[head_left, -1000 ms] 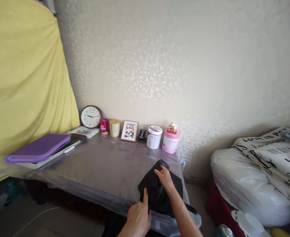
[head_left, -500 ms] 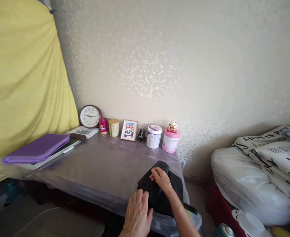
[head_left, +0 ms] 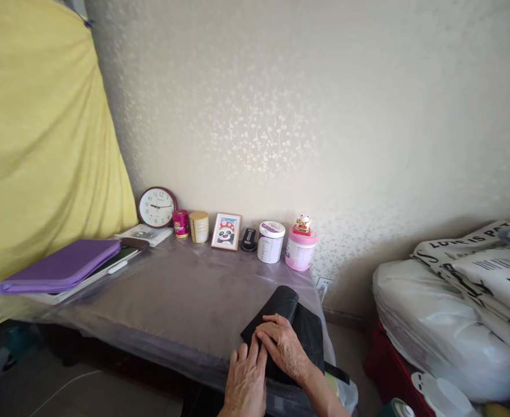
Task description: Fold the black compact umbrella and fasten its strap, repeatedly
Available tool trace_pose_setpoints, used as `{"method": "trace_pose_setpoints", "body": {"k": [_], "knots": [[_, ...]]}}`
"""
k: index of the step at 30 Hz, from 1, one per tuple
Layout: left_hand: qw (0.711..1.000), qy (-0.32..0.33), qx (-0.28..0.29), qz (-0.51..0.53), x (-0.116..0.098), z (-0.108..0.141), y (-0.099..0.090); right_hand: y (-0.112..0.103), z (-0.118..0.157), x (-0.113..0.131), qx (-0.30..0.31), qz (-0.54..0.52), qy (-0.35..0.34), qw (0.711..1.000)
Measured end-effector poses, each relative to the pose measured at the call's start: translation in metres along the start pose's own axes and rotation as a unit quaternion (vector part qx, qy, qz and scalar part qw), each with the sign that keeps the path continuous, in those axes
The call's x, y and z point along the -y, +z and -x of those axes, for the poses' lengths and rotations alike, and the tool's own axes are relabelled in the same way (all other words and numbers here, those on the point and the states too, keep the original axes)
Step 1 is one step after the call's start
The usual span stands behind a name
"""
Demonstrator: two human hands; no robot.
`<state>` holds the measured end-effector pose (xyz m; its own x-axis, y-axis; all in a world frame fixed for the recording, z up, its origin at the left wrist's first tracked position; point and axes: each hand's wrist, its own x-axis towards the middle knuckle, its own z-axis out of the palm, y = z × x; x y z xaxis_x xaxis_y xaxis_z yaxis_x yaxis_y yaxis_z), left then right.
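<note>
**Black folded cloth (head_left: 309, 339) under both hands**

Black folded cloth lies at the near right corner of a grey padded table top (head_left: 172, 295) covered with clear plastic sheeting, its rounded fold facing the wall and a black strap (head_left: 337, 373) sticking out on the right. The left hand (head_left: 246, 379) sits at the cloth's near edge, fingers (head_left: 241, 356) slightly apart, their tips touching the black surface. The right hand (head_left: 283, 347) lies flat across the cloth, fingers (head_left: 266, 331) together and not clamped on it, just beside the left hand's fingers.

Far left of the cloth hangs a yellow fabric sheet (head_left: 42, 145). A purple zip folder (head_left: 59, 275) lies well left of it. Behind the cloth, along the wall, stand a round wall clock (head_left: 156, 207), a pink tin (head_left: 181, 223), a gold-lidded canister (head_left: 199, 227), a framed panda picture (head_left: 226, 231), a small black device (head_left: 248, 240), a white canister (head_left: 270, 242) and a pink canister (head_left: 301, 249) topped by a small cat figurine (head_left: 303, 224). Well right of the cloth sit stacked white printed sacks (head_left: 446, 330).
</note>
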<state>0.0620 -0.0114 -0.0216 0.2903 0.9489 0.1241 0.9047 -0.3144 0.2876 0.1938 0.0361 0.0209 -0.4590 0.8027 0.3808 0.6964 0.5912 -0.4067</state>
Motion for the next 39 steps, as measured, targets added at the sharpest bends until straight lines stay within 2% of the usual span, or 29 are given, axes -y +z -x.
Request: {"method": "trace_pose_setpoints", "body": {"k": [4,9,11,16,18,22,26,27,30,33,35,39], "knots": [[0.999,-0.027,0.017,-0.008,-0.003,0.000,0.000,0.005,-0.012,-0.024,-0.015,0.040,0.008,0.999],[0.990,-0.059,0.125,0.027,-0.009,-0.002,-0.015,0.005,-0.035,-0.054,-0.045,0.087,0.049,0.994],[0.986,-0.061,0.149,0.048,-0.012,-0.004,-0.022,0.004,-0.042,-0.064,-0.054,0.102,0.069,0.991],[0.983,-0.067,0.162,0.047,-0.012,-0.006,-0.028,0.001,-0.056,-0.084,-0.084,0.119,0.123,0.982],[0.984,-0.070,0.155,0.045,-0.012,-0.005,-0.026,-0.001,-0.057,-0.093,-0.106,0.100,0.171,0.974],[0.987,-0.068,0.135,0.055,-0.010,-0.002,-0.021,-0.017,-0.040,-0.112,-0.158,0.053,0.281,0.945],[0.990,-0.053,0.112,0.065,-0.007,0.000,-0.018,-0.039,0.009,-0.126,-0.197,0.047,0.357,0.912],[0.991,-0.052,0.108,0.065,-0.007,0.001,-0.017,-0.044,0.023,-0.127,-0.214,0.011,0.394,0.894],[0.991,-0.058,0.105,0.063,-0.007,0.001,-0.016,-0.049,0.056,-0.122,-0.225,-0.137,0.441,0.858],[0.991,-0.057,0.099,0.066,-0.007,0.002,-0.017,-0.047,0.071,-0.106,-0.211,-0.263,0.467,0.817],[0.991,-0.057,0.094,0.071,-0.007,0.003,-0.018,-0.046,0.072,-0.092,-0.206,-0.295,0.478,0.801],[0.990,-0.059,0.095,0.081,-0.007,0.003,-0.019,-0.047,0.068,-0.067,-0.206,-0.304,0.485,0.794]]}}
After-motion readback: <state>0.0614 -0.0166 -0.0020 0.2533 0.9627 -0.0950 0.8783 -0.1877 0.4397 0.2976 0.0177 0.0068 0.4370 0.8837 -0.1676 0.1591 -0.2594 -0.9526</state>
